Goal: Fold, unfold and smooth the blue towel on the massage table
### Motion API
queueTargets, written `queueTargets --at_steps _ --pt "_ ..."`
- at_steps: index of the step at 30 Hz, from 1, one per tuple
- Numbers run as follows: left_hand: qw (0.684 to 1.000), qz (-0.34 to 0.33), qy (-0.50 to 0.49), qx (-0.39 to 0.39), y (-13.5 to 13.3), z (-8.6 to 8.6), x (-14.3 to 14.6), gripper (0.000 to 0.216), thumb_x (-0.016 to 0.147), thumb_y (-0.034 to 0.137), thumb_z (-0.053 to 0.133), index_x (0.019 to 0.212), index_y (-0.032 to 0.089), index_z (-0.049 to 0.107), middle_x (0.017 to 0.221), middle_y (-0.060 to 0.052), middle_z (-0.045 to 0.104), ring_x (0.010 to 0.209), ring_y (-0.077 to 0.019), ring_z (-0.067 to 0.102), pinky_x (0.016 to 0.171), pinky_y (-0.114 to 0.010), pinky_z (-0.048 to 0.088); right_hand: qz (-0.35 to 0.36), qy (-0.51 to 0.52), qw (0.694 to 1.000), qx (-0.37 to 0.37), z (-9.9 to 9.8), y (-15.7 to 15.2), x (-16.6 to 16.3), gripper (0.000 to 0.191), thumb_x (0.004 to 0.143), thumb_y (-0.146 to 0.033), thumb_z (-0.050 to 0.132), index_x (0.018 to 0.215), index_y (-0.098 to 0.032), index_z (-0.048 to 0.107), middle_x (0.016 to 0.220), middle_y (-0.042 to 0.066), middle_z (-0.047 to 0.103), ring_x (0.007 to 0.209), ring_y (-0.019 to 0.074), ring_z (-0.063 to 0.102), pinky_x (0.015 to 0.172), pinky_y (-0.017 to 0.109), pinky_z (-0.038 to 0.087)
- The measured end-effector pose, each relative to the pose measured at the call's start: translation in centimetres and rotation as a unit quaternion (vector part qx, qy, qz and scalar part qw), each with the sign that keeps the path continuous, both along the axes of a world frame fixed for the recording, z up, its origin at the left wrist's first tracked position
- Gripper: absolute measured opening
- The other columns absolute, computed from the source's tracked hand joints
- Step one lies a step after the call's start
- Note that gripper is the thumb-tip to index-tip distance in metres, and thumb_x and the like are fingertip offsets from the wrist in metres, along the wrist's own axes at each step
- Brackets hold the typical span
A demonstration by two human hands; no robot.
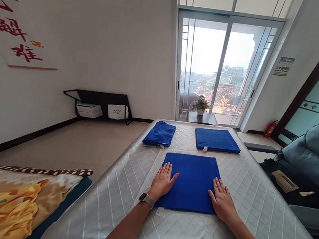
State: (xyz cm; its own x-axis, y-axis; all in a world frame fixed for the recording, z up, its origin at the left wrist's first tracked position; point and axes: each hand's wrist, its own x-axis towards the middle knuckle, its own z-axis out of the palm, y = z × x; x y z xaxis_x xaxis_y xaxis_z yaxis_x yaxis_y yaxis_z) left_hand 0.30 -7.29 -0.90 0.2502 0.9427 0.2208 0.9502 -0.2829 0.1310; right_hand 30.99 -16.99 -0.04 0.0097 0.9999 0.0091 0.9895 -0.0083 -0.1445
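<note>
A blue cloth (190, 181), folded into a flat rectangle, lies on the table in front of me, with a white tag sticking out at its near left edge. My left hand (163, 182) rests flat on its left edge, fingers stretched out and thumb apart. On the right edge lies my right hand (222, 200), also flat with the fingers extended. Farther back on the left is a smaller folded blue cloth (159, 133), somewhat rumpled. A neat folded stack of blue cloth (217, 140) sits at the back right. Both have white tags at the front.
A silvery quilted cover (113, 204) drapes the table. To the left is a bed with a yellow cloth (9, 206). A grey recliner (309, 158) stands close on the right. Past the far edge, a potted plant (201, 105) stands on a chair by the sliding door.
</note>
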Motion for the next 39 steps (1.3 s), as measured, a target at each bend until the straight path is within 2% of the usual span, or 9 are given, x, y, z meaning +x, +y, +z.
queueTargets --at_steps 8,14,16,18,22,26,30,35,39 --pt "0.999 0.004 0.039 0.007 -0.3 0.1 0.1 0.085 0.101 0.065 0.013 0.156 0.004 0.034 0.163 -0.018 0.034 0.153 -0.0285 0.029 0.125 -0.046 0.025 -0.011 0.012 1.0 -0.01 1.0 -0.4 -0.6 0.07 0.103 -0.049 0.022 0.161 -0.01 0.021 0.169 0.007 0.015 0.156 0.0218 0.009 0.126 0.043 0.008" --pt "0.997 0.023 0.063 0.034 -1.5 2.3 1.7 0.088 0.099 0.069 0.014 0.153 0.005 0.041 0.158 -0.02 0.042 0.15 -0.0315 0.034 0.124 -0.05 0.027 -0.01 0.035 0.999 -0.002 1.2 -0.6 -0.7 0.07 0.103 -0.049 0.021 0.161 -0.009 0.023 0.169 0.008 0.016 0.156 0.0223 0.01 0.126 0.044 0.008" --pt "0.998 -0.016 0.052 0.031 -2.6 3.1 3.6 0.086 0.1 0.067 0.014 0.153 0.005 0.041 0.159 -0.019 0.042 0.15 -0.03 0.035 0.124 -0.048 0.029 -0.01 0.038 0.999 -0.001 1.2 -0.6 -0.7 0.07 0.103 -0.048 0.022 0.161 -0.009 0.024 0.168 0.009 0.017 0.156 0.0227 0.01 0.126 0.045 0.009" --pt "0.995 -0.088 0.036 0.017 -3.9 3.4 6.3 0.081 0.102 0.064 0.015 0.154 0.007 0.039 0.16 -0.017 0.041 0.15 -0.0274 0.035 0.123 -0.045 0.031 -0.01 0.035 0.999 -0.001 1.1 -0.5 -0.7 0.07 0.103 -0.048 0.023 0.161 -0.009 0.023 0.168 0.009 0.017 0.156 0.0232 0.011 0.126 0.045 0.009" --pt "0.975 -0.223 0.006 0.015 -6.5 3.0 12.3 0.071 0.105 0.056 0.016 0.159 0.012 0.031 0.165 -0.013 0.032 0.154 -0.0229 0.025 0.125 -0.043 0.027 -0.003 0.015 1.0 0.001 0.6 -0.4 -0.5 0.068 0.102 -0.043 0.024 0.161 -0.008 0.024 0.168 0.009 0.017 0.156 0.0238 0.011 0.126 0.046 0.011" --pt "0.971 -0.239 -0.017 -0.011 -7.5 2.4 14.8 0.071 0.105 0.056 0.014 0.16 0.014 0.028 0.167 -0.009 0.027 0.156 -0.0216 0.018 0.127 -0.042 0.021 0.009 0.003 1.0 0.011 0.2 -0.4 -0.4 0.066 0.102 -0.041 0.024 0.16 -0.009 0.026 0.168 0.008 0.017 0.156 0.0234 0.01 0.126 0.046 0.012" --pt "0.977 -0.206 -0.016 -0.043 -7.2 2.4 12.3 0.074 0.104 0.06 0.014 0.161 0.015 0.025 0.168 -0.009 0.023 0.156 -0.0221 0.017 0.127 -0.043 0.02 0.001 0.015 1.0 0.014 0.2 -0.3 -0.4 0.069 0.101 -0.044 0.024 0.16 -0.009 0.026 0.168 0.009 0.019 0.156 0.0235 0.011 0.126 0.046 0.012" --pt "0.989 -0.125 0.013 -0.074 -6.9 2.5 5.6 0.076 0.102 0.063 0.015 0.162 0.016 0.022 0.168 -0.009 0.022 0.156 -0.0235 0.018 0.127 -0.045 0.021 -0.002 0.024 1.0 0.012 0.3 -0.2 -0.4 0.07 0.101 -0.047 0.022 0.161 -0.009 0.024 0.168 0.008 0.017 0.156 0.0234 0.01 0.126 0.046 0.01" --pt "0.996 -0.039 0.027 -0.078 -7.7 1.8 0.7 0.08 0.101 0.066 0.017 0.162 0.015 0.019 0.169 -0.009 0.018 0.156 -0.0244 0.015 0.128 -0.045 0.017 -0.002 0.015 1.0 0.009 0.3 -0.2 -0.4 0.07 0.102 -0.047 0.022 0.161 -0.01 0.025 0.169 0.008 0.016 0.156 0.0232 0.01 0.126 0.046 0.01"
